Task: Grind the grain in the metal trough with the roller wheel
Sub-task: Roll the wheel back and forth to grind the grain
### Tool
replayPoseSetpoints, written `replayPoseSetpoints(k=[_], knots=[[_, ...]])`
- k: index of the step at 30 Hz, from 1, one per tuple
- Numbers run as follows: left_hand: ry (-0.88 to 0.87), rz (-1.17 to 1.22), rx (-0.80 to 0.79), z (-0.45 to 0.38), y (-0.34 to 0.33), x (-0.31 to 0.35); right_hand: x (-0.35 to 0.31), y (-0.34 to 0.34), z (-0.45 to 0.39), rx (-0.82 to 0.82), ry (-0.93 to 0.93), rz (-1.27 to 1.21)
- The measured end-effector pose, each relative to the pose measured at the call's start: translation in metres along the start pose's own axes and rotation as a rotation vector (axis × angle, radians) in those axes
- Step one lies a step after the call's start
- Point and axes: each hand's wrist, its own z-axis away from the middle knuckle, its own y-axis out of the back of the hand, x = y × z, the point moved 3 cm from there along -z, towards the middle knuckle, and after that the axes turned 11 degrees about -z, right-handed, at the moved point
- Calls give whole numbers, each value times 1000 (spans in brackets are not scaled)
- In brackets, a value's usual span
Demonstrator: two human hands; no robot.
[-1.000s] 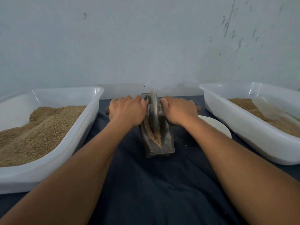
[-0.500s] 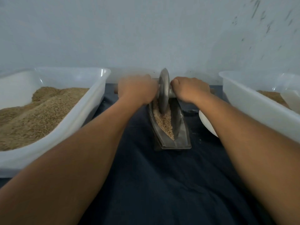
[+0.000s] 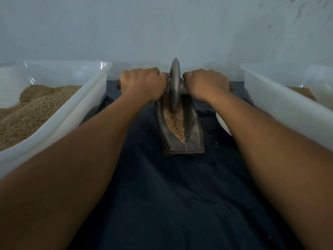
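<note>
Metal trough lies on the dark cloth between two white tubs — the wheel stands in its grain at the far end. The left hand and right hand clamp the axle handle.

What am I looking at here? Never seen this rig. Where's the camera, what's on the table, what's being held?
There is no robot: a person works bare-handed, filmed by one wide-angle camera worn on the head, looking forward and down.

On the dark blue cloth stands a narrow boat-shaped metal trough holding tan grain. An upright grey metal roller wheel sits in it on a crosswise axle handle. The left hand and right hand each have a closed grip on the handle, one on each side of the wheel.

A white plastic tub on the left holds more grain. A second white tub sits on the right, with a white round dish partly hidden under the right arm.
</note>
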Motion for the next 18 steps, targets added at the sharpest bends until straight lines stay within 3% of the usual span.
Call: replayPoseSetpoints(k=[7,18], knots=[[40,146,61,28,-4,-12,-16,7,24,155,196,67],[-44,66,170,49,11,-4,-10,14,54,149,199,24]])
